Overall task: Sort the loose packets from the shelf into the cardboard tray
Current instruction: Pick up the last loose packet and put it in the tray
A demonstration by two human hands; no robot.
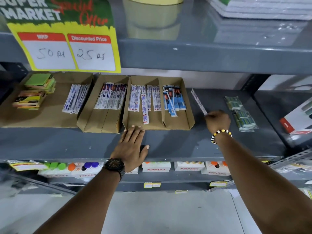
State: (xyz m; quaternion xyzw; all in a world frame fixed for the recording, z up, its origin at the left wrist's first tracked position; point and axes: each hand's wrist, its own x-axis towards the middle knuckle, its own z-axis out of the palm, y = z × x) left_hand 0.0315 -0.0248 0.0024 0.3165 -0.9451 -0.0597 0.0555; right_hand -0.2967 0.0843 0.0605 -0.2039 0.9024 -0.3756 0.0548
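A divided cardboard tray [190,115] stands on the grey shelf [177,146]. Its left compartment holds white bandage packets [142,102]; its right compartment holds blue packets [173,100]. My left hand [132,146] lies flat on the shelf, fingers spread, fingertips touching the tray's front edge. To the right of the tray my right hand [217,119] pinches the near end of a long thin white packet [199,102], which points away and to the left, close to the tray's right wall.
A second cardboard tray [94,122] with white packets sits to the left, and a flat cardboard [50,119] with sticky-note pads and more packets farther left. A clear pack of green items [241,114] lies right of my hand. A yellow price sign [67,48] hangs above.
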